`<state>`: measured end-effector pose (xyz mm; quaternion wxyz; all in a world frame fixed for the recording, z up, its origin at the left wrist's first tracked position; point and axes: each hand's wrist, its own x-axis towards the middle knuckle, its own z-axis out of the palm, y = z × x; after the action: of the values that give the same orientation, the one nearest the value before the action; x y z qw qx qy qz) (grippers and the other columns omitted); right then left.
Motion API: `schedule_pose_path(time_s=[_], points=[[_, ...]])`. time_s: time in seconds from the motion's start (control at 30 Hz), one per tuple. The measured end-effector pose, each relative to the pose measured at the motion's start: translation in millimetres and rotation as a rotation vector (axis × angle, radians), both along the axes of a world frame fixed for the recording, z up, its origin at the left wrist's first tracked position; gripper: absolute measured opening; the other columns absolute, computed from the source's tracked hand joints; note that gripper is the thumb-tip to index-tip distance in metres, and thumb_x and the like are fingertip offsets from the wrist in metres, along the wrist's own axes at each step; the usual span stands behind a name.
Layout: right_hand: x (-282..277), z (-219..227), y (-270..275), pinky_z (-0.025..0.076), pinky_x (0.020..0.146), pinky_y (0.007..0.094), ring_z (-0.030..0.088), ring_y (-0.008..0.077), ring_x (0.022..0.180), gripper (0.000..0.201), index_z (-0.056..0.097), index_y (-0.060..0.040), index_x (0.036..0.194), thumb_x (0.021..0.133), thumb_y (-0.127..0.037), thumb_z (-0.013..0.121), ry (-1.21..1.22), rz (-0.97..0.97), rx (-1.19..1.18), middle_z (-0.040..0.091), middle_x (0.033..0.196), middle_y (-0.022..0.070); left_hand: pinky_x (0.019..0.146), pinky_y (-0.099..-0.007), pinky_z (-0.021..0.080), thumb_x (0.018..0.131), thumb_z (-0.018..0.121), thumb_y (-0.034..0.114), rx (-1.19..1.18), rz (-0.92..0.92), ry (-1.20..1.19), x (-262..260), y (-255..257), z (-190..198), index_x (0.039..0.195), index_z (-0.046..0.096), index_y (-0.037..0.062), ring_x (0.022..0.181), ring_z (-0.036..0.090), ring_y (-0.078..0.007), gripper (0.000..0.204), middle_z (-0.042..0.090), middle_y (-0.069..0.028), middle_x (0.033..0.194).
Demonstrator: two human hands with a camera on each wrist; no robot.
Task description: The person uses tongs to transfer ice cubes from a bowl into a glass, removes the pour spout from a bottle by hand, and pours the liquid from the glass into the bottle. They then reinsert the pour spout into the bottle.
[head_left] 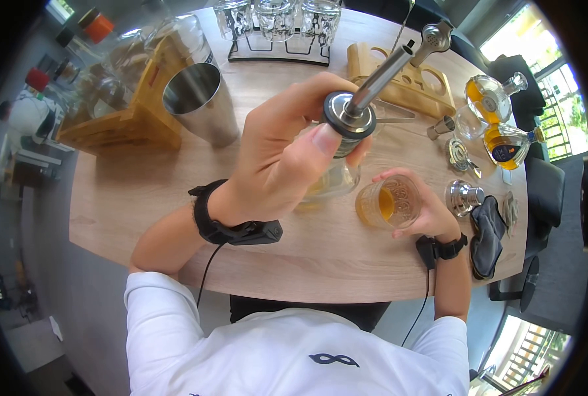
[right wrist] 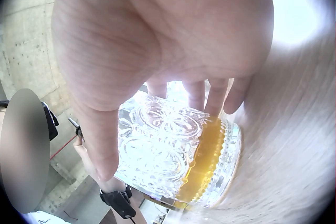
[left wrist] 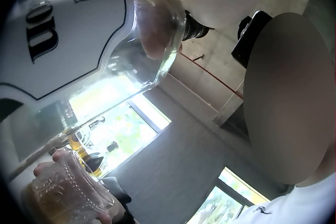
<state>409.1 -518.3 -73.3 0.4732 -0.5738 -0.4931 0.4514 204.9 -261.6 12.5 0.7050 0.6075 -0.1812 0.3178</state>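
Bottle (head_left: 330,187) with a metal spout (head_left: 381,79) is held at its neck by the left hand (head_left: 274,155) in the head view, near the glass (head_left: 375,203). The glass is gripped by the right hand (head_left: 432,210). A big metal cup (head_left: 218,112) is set well left of the glass. In the left wrist view, the bottle's white label (left wrist: 79,37) is shown near the glass. In the right wrist view, yellow drink (right wrist: 206,155) is seen in the glass, with the table (right wrist: 294,129) just beside its bottom.

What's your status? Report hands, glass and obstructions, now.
Left hand grips bottle near spout. Right hand holds glass, amber liquid low inside. Metal tin stands near left hand, not between bottle and glass.
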Motion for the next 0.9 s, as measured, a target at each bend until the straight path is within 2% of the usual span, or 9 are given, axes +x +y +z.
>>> schedule_pose_path(time_s=[0.07, 0.27, 0.6, 0.8, 0.9], points=[[0.1, -0.1, -0.1, 0.037, 0.125, 0.0403, 0.051, 0.0238, 0.145, 0.107, 0.046, -0.0061, 0.155, 0.065, -0.014, 0.103, -0.007, 0.002, 0.006, 0.057, 0.151, 0.0103, 0.077, -0.0384, 0.058, 0.104, 0.053, 0.043, 0.117, 0.096, 0.116, -2.9, 1.7, 4.5, 0.12, 0.056, -0.0084, 0.076, 0.064, -0.0203, 0.054, 0.067, -0.0187, 0.09], [0.4, -0.4, -0.2, 0.037, 0.125, 0.0404, 0.05, 0.0238, 0.145, 0.107, 0.046, -0.0058, 0.155, 0.065, -0.012, 0.102, -0.015, 0.007, 0.005, 0.056, 0.152, 0.0105, 0.078, -0.0394, 0.058, 0.104, 0.056, 0.04, 0.097, 0.098, 0.048, 0.2, 0.0, 2.0, 0.128, 0.051, -0.0066, 0.078, 0.065, -0.0207, 0.053, 0.067, -0.0194, 0.091], [-0.1, 0.0, -0.4, 0.036, 0.125, 0.0404, 0.05, 0.0233, 0.145, 0.107, 0.045, -0.0056, 0.156, 0.066, -0.012, 0.102, -0.002, 0.012, 0.014, 0.055, 0.152, 0.0102, 0.081, -0.0391, 0.057, 0.105, 0.055, 0.041, 0.155, 0.081, 0.083, 0.6, 1.5, 6.6, 0.129, 0.049, -0.0019, 0.081, 0.065, -0.0208, 0.05, 0.068, -0.0172, 0.087], [0.9, 2.0, 0.1, 0.036, 0.125, 0.0403, 0.05, 0.0232, 0.145, 0.105, 0.045, -0.0061, 0.156, 0.067, -0.012, 0.101, -0.066, 0.029, 0.029, 0.055, 0.152, 0.0098, 0.085, -0.0382, 0.057, 0.104, 0.054, 0.041, 0.215, 0.098, 0.132, 0.0, 1.0, 9.3, 0.13, 0.05, -0.0015, 0.084, 0.066, -0.0201, 0.051, 0.07, -0.0154, 0.09], [0.8, 3.3, 0.7, 0.036, 0.125, 0.04, 0.049, 0.0229, 0.146, 0.105, 0.045, -0.0065, 0.156, 0.067, -0.011, 0.1, -0.067, 0.028, 0.024, 0.055, 0.153, 0.0096, 0.088, -0.0386, 0.057, 0.103, 0.058, 0.044, 0.181, 0.067, 0.143, -1.3, 4.2, 8.9, 0.131, 0.051, -0.0023, 0.088, 0.068, -0.0202, 0.055, 0.07, -0.0149, 0.095]])
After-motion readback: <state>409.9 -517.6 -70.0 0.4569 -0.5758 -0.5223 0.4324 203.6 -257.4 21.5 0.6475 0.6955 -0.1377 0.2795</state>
